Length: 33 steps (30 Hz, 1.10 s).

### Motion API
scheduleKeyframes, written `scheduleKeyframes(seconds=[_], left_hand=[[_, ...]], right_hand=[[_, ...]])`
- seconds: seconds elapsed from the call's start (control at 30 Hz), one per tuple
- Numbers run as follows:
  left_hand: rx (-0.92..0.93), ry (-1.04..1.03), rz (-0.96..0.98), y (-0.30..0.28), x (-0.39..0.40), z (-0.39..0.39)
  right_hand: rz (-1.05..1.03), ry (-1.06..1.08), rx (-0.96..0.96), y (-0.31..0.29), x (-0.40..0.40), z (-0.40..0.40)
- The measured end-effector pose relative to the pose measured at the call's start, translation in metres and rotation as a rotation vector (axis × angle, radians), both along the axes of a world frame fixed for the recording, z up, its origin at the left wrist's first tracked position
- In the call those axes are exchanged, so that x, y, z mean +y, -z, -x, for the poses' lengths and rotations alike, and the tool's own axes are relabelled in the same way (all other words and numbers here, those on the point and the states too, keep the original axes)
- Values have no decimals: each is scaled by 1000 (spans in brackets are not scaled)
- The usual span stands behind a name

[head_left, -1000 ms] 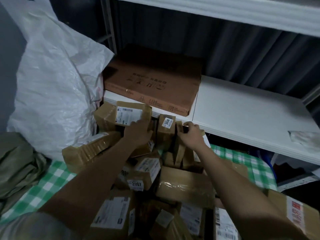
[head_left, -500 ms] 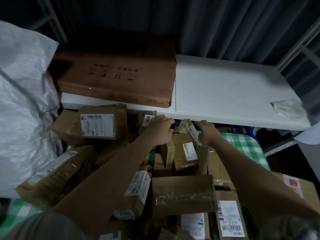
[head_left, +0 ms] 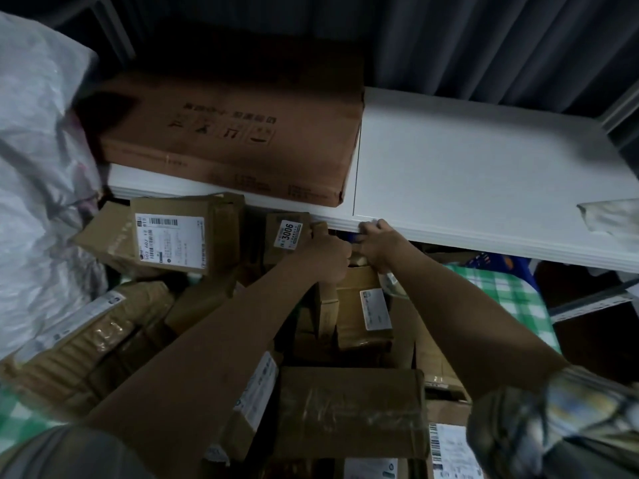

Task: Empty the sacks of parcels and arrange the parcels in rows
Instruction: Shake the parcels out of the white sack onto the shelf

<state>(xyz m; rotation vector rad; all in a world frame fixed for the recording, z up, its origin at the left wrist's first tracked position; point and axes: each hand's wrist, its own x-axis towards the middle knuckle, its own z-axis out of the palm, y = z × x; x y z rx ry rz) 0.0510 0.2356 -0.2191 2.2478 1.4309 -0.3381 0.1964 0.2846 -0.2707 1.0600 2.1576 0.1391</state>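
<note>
1. Two bare hands are reaching together to the front edge of the white shelf [head_left: 484,174], over a heap of cardboard parcels.
2. Left hand [head_left: 328,255] is lying with its fingers curled down tight against a small parcel [head_left: 320,229] just under the shelf lip; it looks like a grip, though the light is dim and I cannot tell for sure what the fingers are closing on.
3. Right hand [head_left: 378,245] is sitting knuckle to knuckle with the left, its fingers bent and pressed together, the tips hooking at the shelf edge; what they are pinching, if anything, I cannot tell.
4. Beside the left hand, a small box bearing a 3006 sticker [head_left: 289,233] is standing upright against the shelf edge.
5. Further left, a labelled parcel [head_left: 183,236] is leaning tilted on the pile, barcode label facing up.
6. Below the hands, a slim carton [head_left: 326,305] and a tan parcel with a white label [head_left: 366,309] are standing side by side, and a taped parcel [head_left: 352,409] is lying flat nearest the person.
7. On the shelf, a big flat brown carton [head_left: 235,133] is lying at the left end.
8. At far left, a white woven sack [head_left: 38,160] is bulging up beside the pile.
9. Green checked cloth [head_left: 501,299] is showing under the parcels at the right.
</note>
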Motion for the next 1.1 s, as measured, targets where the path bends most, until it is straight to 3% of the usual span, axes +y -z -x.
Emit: scheduleKeyframes(seconds=[0.17,0.37,0.7,1.1], left_hand=[[82,79,-49,3,-2,-23],[250,208,144,10,-13,-57],[41,61,242,19,-24,-63],[60,66,116,31,-50,-69]], right_hand=[[24,31,4,-1,5,-7],[162,318,247,-21,-1,-36],[56,513,499,-35,-47,-86],[-177,616,693,-66,-93,-118]])
